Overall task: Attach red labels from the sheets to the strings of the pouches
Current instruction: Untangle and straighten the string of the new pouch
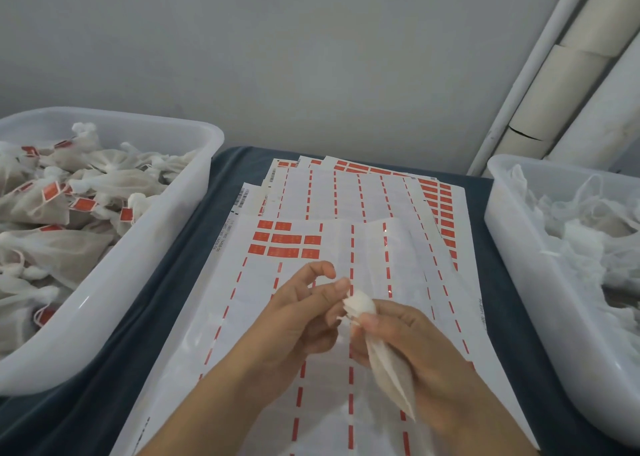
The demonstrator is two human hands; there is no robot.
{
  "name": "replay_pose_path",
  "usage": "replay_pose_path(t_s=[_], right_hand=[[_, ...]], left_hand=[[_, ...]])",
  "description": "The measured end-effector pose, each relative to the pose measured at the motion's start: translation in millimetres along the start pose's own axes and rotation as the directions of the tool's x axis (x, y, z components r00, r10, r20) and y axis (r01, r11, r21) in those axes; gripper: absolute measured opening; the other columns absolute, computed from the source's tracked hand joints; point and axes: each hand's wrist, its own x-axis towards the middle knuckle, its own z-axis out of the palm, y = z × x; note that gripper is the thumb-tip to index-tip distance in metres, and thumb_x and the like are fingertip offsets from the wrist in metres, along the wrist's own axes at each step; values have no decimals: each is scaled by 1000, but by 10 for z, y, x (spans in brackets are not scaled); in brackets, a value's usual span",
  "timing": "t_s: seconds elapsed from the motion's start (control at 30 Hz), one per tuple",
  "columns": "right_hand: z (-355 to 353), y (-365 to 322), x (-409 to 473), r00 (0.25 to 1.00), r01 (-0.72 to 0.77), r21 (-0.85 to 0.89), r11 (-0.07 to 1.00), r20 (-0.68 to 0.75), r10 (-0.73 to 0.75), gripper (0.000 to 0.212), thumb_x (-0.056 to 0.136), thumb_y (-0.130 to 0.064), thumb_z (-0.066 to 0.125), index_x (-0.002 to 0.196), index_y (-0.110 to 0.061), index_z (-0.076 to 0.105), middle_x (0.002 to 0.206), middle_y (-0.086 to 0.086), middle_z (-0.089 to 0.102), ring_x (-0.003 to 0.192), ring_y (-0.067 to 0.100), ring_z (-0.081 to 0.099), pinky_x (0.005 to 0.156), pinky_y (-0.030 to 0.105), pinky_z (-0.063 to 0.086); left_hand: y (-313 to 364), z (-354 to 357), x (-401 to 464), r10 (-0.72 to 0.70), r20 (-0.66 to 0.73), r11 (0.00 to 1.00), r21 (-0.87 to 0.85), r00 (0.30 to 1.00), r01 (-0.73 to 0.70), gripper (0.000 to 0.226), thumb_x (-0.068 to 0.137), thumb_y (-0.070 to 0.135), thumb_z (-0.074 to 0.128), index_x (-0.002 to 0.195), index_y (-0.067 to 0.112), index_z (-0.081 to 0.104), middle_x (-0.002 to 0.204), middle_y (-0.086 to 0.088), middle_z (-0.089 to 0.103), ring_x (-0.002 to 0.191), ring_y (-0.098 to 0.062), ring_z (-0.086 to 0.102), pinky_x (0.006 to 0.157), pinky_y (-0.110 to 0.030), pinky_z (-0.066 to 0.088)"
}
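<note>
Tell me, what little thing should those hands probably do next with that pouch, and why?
Probably the left hand should reach to the remaining red labels on the top sheet and peel one. The right hand grips a pouch whose gathered top shows no label, and the left fingers at its tip carry none.

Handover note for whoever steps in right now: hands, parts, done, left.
Right hand grips a white pouch by its neck, over the front label sheet.
Left hand pinches at the pouch's gathered top; no label on it that I can see.
Red labels remain at the sheet's top left; more sheets behind.
Done: left bin holds labelled pouches.
Left: right bin holds pouches showing no labels.
</note>
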Motion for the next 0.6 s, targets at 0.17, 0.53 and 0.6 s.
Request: replay_pose_path(t_s=[0.17,0.53,0.6], right_hand=[[-11,-36,-21,1000,-24,129,991,6,23,23,77,-32,65,57,-20,65,58,-8,49,55,4,47,58,19,42],[3,36,37,923,95,-248,964,-341,-178,38,64,-49,54,86,-21,66,64,-12,60,65,-5,57,57,2,42],[-4,54,47,926,111,-229,967,-330,-185,32,67,-48,54,87,-25,66,74,-17,64,75,-7,59,60,0,42]], left_hand=[[-48,24,-6,1,-15,1000,-8,1000,-1,32,71,29,68,98,19,55,70,-1,58,50,-8,42,45,-17,34],[-204,59,-17,469,4,574,758,883,-309,30,75,62,42,72,35,56,68,15,60,62,-2,53,58,-16,46],[-165,44,-14,469,-48,637,710,882,-300,31,73,61,43,74,33,57,65,15,60,58,0,53,54,-14,44]])
